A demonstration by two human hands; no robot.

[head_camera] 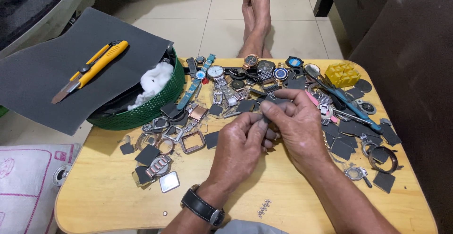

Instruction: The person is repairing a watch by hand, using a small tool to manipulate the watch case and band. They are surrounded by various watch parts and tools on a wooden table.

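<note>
Surroundings: we logged a wooden tabletop strewn with watch parts, namely wristwatches in a row at the far edge, square metal watch cases to the left, and dark sandpaper scraps to the right.
Left side: we recorded a green basket holding white cloth, partly covered by a grey sheet bearing a yellow utility knife.
Right side: we noted a yellow block and a blue-handled tool.
Near edge: small metal links lay apart from both hands.
Item in hand: a small dark piece sat mid-table, mostly hidden between the fingertips.
Left hand: we saw it wrist-strapped, knuckles up, fingers closed onto the piece.
Right hand: it arched over the left, fingers pinching the same piece from above.
</note>
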